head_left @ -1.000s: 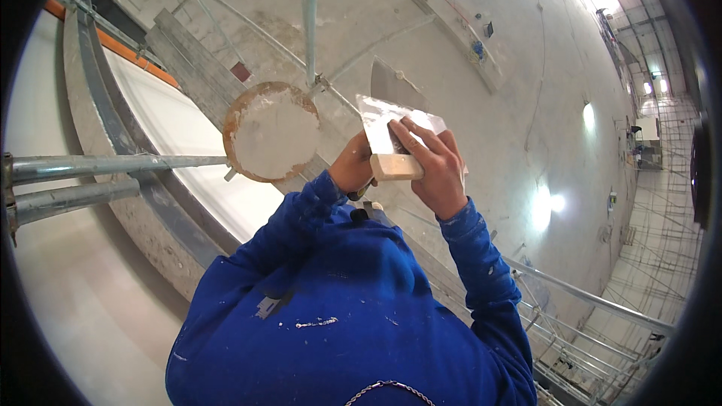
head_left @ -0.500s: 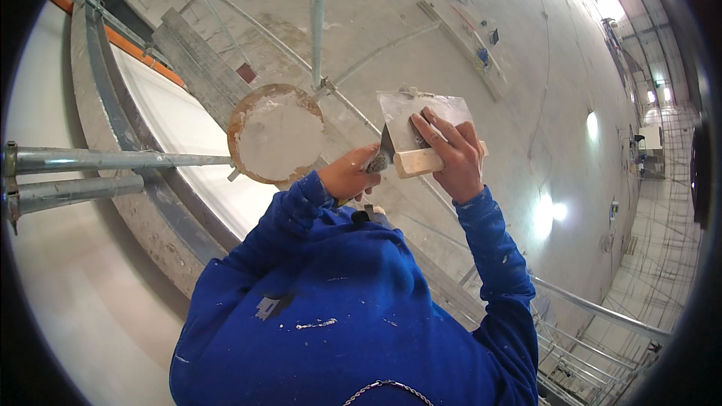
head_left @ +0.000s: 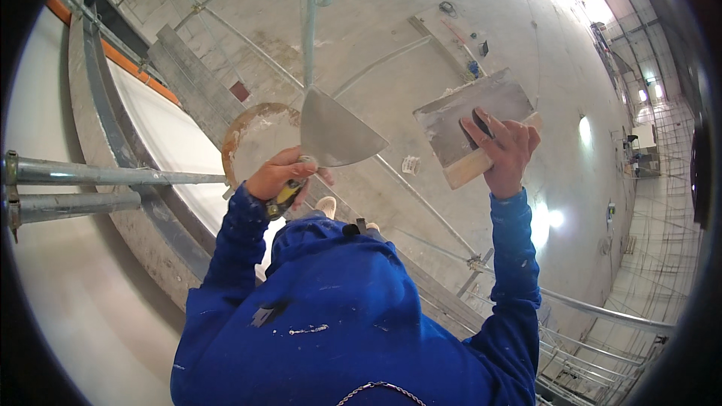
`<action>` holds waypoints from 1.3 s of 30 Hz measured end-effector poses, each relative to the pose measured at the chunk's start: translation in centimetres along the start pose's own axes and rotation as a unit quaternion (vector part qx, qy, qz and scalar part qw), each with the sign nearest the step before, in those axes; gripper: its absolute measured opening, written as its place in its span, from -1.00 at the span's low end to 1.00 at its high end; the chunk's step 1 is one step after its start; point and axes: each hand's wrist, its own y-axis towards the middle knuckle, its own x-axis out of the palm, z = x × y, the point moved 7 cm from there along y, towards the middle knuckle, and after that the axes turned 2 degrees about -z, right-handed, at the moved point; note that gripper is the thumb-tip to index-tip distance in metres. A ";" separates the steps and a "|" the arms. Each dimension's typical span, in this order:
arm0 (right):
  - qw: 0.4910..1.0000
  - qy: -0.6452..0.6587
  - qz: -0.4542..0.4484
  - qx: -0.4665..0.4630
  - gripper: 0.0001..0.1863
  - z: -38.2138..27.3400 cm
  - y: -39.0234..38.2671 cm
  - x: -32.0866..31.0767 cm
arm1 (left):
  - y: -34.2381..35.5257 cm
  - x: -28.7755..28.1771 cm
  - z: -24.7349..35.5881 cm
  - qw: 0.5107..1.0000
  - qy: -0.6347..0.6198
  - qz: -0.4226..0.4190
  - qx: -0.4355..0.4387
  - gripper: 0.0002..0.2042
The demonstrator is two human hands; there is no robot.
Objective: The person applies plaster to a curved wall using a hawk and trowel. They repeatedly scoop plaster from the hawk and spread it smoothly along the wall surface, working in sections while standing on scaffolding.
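While half a second ago the blades met in front of the person, they now stand well apart, each out beyond its own set of fingers. The left hand [head_left: 282, 178] has its fingers closed around the yellow-and-black handle [head_left: 286, 193] of a broad scraper [head_left: 338, 135], whose half-moon blade now shows whole, fanning out ahead and to the right of those fingers. The right hand [head_left: 507, 150] has swung outward; its fingers grasp a rectangular trowel [head_left: 450, 122], lying across the plate, with a wooden strip [head_left: 468, 169] just to their left on the near side. Where the right thumb sits cannot be told. The plate is tilted, with pale residue along its edge farthest from these fingers.

Just beyond the left fingers, and a little to their left, is a round container [head_left: 232, 143] with pale material inside; the scraper's blade covers part of its right side from this view, though whether they touch is unclear. Scaffold tubes [head_left: 113, 174] run in from farther left of the same fingers. For the work in hand, this parting suggests that the two tools have finished, or paused, working against each other, leaving each hand free to move its own separately.
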 end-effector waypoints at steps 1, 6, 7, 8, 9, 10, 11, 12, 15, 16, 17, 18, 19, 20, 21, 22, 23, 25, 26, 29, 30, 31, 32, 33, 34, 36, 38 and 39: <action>1.000 -0.010 0.009 -0.010 -0.65 0.1 -0.1 0.2 | -0.6 0.3 0.8 1.000 -0.023 -0.015 -0.005 -0.68; 0.996 -0.047 0.000 -0.076 -0.67 -1.3 0.5 -0.6 | -1.0 4.7 2.2 0.996 -0.051 -0.051 -0.050 -0.69; 0.995 -0.048 0.001 -0.089 -0.66 -1.7 0.6 -0.9 | -0.8 4.8 1.9 0.996 -0.052 -0.051 -0.056 -0.71; 0.994 -0.049 0.003 -0.101 -0.66 -2.1 0.7 -1.1 | -0.5 4.6 1.6 0.995 -0.053 -0.051 -0.061 -0.73; 0.991 -0.043 0.017 -0.123 -0.66 -2.4 0.6 -1.6 | -0.3 4.5 1.2 0.995 -0.054 -0.051 -0.066 -0.75; 0.988 -0.036 0.033 -0.144 -0.66 -2.8 0.4 -2.0 | -0.2 4.3 0.8 0.994 -0.064 -0.057 -0.068 -0.76; 0.985 -0.029 0.049 -0.165 -0.65 -3.2 0.2 -2.4 | -0.2 4.2 0.4 0.993 -0.074 -0.064 -0.071 -0.77; 0.981 -0.013 0.048 -0.187 -0.66 -3.7 0.3 -2.7 | -0.2 4.1 0.1 0.991 -0.084 -0.070 -0.074 -0.77; 0.970 0.032 0.031 -0.237 -0.68 -5.6 0.3 -4.0 | -0.2 4.8 0.3 0.982 -0.089 -0.114 -0.120 -0.75; 0.968 0.045 0.020 -0.248 -0.69 -6.0 0.3 -4.4 | -0.2 5.1 0.5 0.983 -0.096 -0.101 -0.121 -0.75; 0.965 0.058 0.009 -0.257 -0.70 -6.3 0.3 -4.9 | -0.2 5.4 0.6 0.983 -0.103 -0.089 -0.122 -0.75; 0.964 0.062 0.001 -0.260 -0.70 -6.4 0.6 -5.3 | -0.1 5.5 0.7 0.983 -0.110 -0.077 -0.123 -0.74; 0.962 0.067 -0.005 -0.264 -0.70 -6.5 0.8 -5.7 | -0.1 5.9 0.6 0.979 -0.125 -0.103 -0.128 -0.74; 0.961 0.073 -0.011 -0.268 -0.70 -6.6 1.0 -6.0 | 0.1 6.1 0.5 0.973 -0.140 -0.128 -0.132 -0.74; 0.961 0.072 -0.011 -0.267 -0.70 -6.5 0.9 -6.1 | 0.3 6.4 0.5 0.966 -0.155 -0.153 -0.137 -0.74; 0.962 0.069 -0.014 -0.263 -0.69 -6.4 0.8 -6.2 | 0.6 6.6 0.5 0.964 -0.161 -0.159 -0.143 -0.73; 0.963 0.065 -0.016 -0.260 -0.69 -6.4 0.7 -6.3 | 0.9 6.9 0.5 0.961 -0.166 -0.164 -0.150 -0.73; 0.965 0.048 -0.028 -0.258 -0.70 -6.7 0.6 -6.7 | 1.5 7.4 0.6 0.959 -0.171 -0.164 -0.156 -0.72; 0.965 0.039 -0.034 -0.257 -0.70 -6.8 0.4 -6.8 | 1.8 7.6 0.6 0.960 -0.170 -0.157 -0.155 -0.71; 0.967 0.063 -0.046 -0.243 -0.68 -6.6 -0.3 -7.1 | 2.8 8.1 0.4 0.959 -0.149 -0.182 -0.157 -0.70; 0.967 0.069 -0.055 -0.240 -0.67 -6.5 -0.5 -7.2 | 3.2 8.2 0.3 0.957 -0.139 -0.197 -0.159 -0.70; 0.966 0.074 -0.073 -0.238 -0.66 -6.4 -0.6 -7.4 | 3.6 8.4 0.1 0.953 -0.145 -0.210 -0.162 -0.70; 0.965 0.082 -0.080 -0.234 -0.65 -6.4 -1.0 -7.4 | 4.1 8.6 0.0 0.948 -0.151 -0.224 -0.166 -0.69; 0.966 0.089 -0.086 -0.229 -0.65 -6.3 -1.3 -7.4 | 4.7 9.0 -0.3 0.944 -0.156 -0.237 -0.170 -0.69; 0.967 0.100 -0.082 -0.221 -0.64 -6.3 -1.7 -7.5 | 5.6 9.2 -0.8 0.946 -0.180 -0.220 -0.157 -0.72; 0.967 0.119 -0.083 -0.208 -0.63 -5.9 -2.8 -7.3 | 7.3 9.6 -1.1 0.950 -0.200 -0.189 -0.146 -0.74; 0.966 0.135 -0.093 -0.201 -0.62 -5.3 -4.0 -7.0 | 9.6 8.8 -2.2 0.961 -0.189 -0.145 -0.141 -0.75; 0.966 0.151 -0.123 -0.173 -0.62 -4.6 -4.6 -6.9 | 11.5 7.4 -4.1 0.969 -0.167 -0.117 -0.142 -0.76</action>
